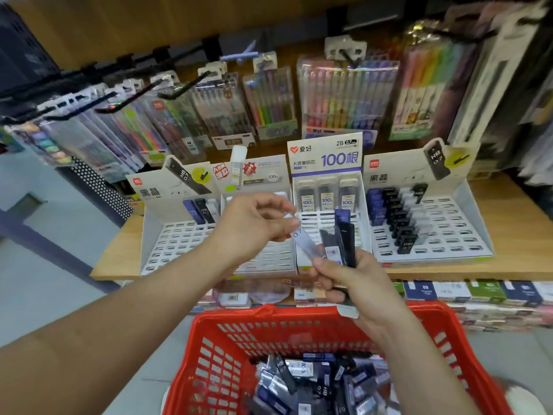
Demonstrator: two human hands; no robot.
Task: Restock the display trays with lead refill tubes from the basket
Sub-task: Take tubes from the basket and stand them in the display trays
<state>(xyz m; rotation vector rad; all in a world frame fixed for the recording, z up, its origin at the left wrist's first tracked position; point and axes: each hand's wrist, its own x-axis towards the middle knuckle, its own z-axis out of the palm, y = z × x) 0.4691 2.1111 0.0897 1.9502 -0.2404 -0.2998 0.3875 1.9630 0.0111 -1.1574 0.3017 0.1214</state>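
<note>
Nearest, the red basket (227, 318) sits low in the view, its floor covered by a loose heap of lead refill tubes (314, 381) lying at all angles.

Above its far rim the right grip (353, 284) is curled round a few dark tubes (344, 238), which stand nearly upright with their caps pointing away towards the shelf. The lower end of 1 clear tube (305, 242) is caught in the same fist. The left grip (257, 223) pinches the upper end of this tube between thumb and fingertips, so its long axis slants from upper left down to lower right, bridging the 2 hands.

The coming move looks like a draw along that axis, up and to the left, freeing the clear tube from the bundle.

Beyond, 4 trays stand side by side on the counter (514, 235). The left tray (179, 244), mostly open slots, lies just past the left grip. The right tray (454, 232), with a filled column of black tubes, is farther off to the right.
</note>
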